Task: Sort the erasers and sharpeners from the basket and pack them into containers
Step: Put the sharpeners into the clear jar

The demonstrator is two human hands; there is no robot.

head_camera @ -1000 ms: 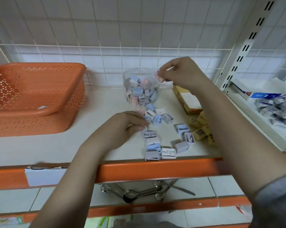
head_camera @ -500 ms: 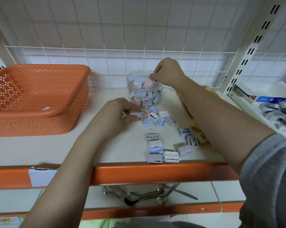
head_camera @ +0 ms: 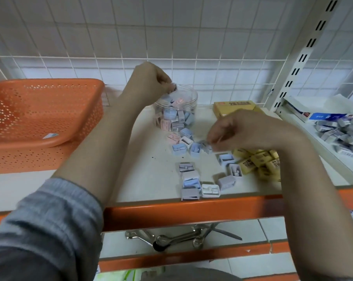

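Note:
A clear plastic jar (head_camera: 189, 95) stands at the back of the shelf, partly filled with blue, pink and grey sharpeners. My left hand (head_camera: 151, 80) is over its rim, fingers pinched on a small sharpener (head_camera: 173, 87). Several loose sharpeners (head_camera: 189, 177) lie in front of the jar and near the shelf's front edge. My right hand (head_camera: 240, 128) is low over them and blurred, its curled fingertips at a grey sharpener (head_camera: 205, 148); whether it grips is unclear. A pile of yellow erasers (head_camera: 258, 161) lies under my right wrist.
An orange perforated basket (head_camera: 45, 110) stands at the left with one small white item (head_camera: 50, 136) inside. A yellow box (head_camera: 234, 106) sits behind the erasers. The neighbouring shelf holds grey-wrapped erasers (head_camera: 342, 134) and a white-blue box (head_camera: 317, 116). Wrenches (head_camera: 177, 238) lie on the lower shelf.
My left hand rose from the loose pile to the jar rim with a sharpener. My right hand left the jar and came down to the loose sharpeners.

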